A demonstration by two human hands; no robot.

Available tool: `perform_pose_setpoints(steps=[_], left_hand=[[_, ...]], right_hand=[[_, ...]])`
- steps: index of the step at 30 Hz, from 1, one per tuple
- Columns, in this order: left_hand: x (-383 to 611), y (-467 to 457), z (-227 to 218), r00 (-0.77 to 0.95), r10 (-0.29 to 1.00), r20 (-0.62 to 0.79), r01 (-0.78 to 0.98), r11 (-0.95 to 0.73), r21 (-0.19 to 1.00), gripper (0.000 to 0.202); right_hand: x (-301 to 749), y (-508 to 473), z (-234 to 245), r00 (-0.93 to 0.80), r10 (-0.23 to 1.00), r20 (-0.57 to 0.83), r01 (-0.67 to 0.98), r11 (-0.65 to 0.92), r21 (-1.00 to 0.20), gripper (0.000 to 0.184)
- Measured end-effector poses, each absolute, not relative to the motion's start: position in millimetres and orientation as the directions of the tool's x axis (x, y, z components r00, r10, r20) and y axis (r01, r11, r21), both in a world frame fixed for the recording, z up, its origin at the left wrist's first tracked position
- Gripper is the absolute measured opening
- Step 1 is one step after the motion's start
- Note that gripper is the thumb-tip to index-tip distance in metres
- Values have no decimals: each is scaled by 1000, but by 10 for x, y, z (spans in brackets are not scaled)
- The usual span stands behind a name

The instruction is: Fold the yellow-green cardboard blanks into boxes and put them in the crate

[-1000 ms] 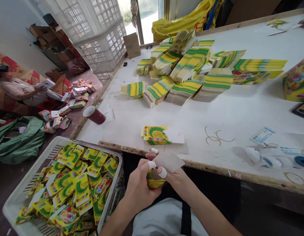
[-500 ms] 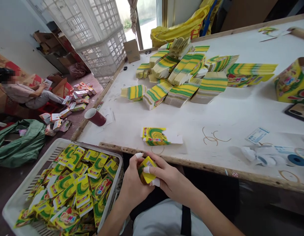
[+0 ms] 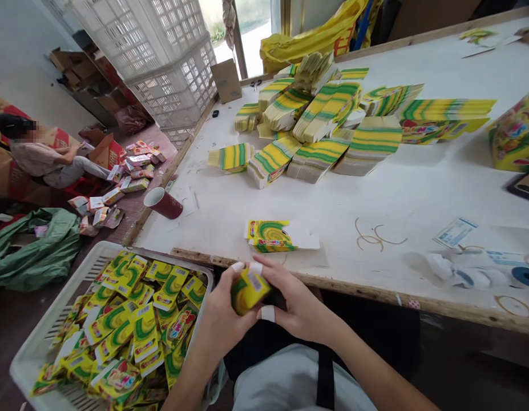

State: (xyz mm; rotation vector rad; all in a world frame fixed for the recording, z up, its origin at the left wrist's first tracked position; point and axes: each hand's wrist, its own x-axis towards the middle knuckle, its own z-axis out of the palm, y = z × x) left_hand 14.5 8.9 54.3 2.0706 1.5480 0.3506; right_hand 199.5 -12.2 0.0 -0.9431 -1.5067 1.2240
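Note:
Both my hands hold one small yellow and green carton [image 3: 248,289] in front of my lap, just below the table edge. My left hand [image 3: 219,317] cups it from the left, fingers closed round it. My right hand [image 3: 292,299] grips it from the right, taped fingertips pressed on its top and side. A short stack of flat carton blanks [image 3: 273,236] lies on the white table [image 3: 375,200] just beyond my hands.
A white crate [image 3: 45,337] of folded cartons stands at my lower left. Large stacks of flat blanks [image 3: 324,125] fill the table's far middle. A red cup [image 3: 162,202] lies near the left edge. Tape rolls [image 3: 525,277] sit at right. Another person sits on the floor at left.
The open flat flap seen a second ago is folded in; the carton is now a closed box, turned in my hands and shifted slightly left.

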Motion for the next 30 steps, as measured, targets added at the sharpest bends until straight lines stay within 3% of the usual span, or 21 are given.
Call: perform_pose_setpoints(steps=[2, 3, 6, 8, 10, 12, 15, 18, 20, 22, 25, 27, 30], left_hand=[[-169, 140, 597, 136, 990, -42, 905, -106, 412, 53], [-351, 167, 637, 19, 1000, 17, 945, -23, 326, 55], [-846, 218, 756, -205, 953, 221, 976, 181, 124, 80], [-1010, 206, 790, -265, 936, 234, 957, 225, 181, 82], [-986, 169, 764, -271, 953, 134, 910, 208, 357, 72], [-808, 133, 682, -203, 979, -12, 820, 177, 545, 61], [-408, 119, 516, 2, 980, -197, 688, 142, 712, 54], [-15, 130, 388, 176, 959, -224, 476, 117, 872, 65], [211, 131, 369, 217, 966, -140, 228, 90, 970, 70], [401, 128, 416, 156, 985, -70, 5, 71, 997, 66], [591, 149, 561, -64, 997, -40, -160, 29, 987, 62], [647, 193, 643, -172, 985, -4, -200, -31, 979, 60], [659, 276, 676, -198, 980, 10, -197, -50, 979, 57]], right_hand=[[2032, -31, -107, -127, 976, 179, 72, 189, -979, 61], [2068, 37, -169, -43, 987, 155, 163, 160, -974, 57], [2177, 268, -356, 149, 984, 96, 473, 14, -881, 42], [2204, 387, -450, 174, 981, 81, 562, -31, -827, 40], [2193, 450, -502, 168, 982, 87, 574, -25, -818, 38], [2172, 462, -510, 179, 978, 104, 573, -18, -819, 39], [2167, 411, -431, 224, 967, 124, 557, -23, -830, 45], [2136, 278, -222, 247, 965, 91, 420, -23, -907, 49], [2043, 148, -32, 179, 984, 23, 172, -9, -985, 48], [1889, 9, 150, 18, 999, -33, -104, -31, -994, 46], [1639, -153, 324, -196, 980, -47, -457, -133, -880, 55], [1530, -208, 363, -242, 970, -24, -522, -151, -839, 60], [1471, -223, 347, -235, 972, -16, -441, -122, -889, 50]])
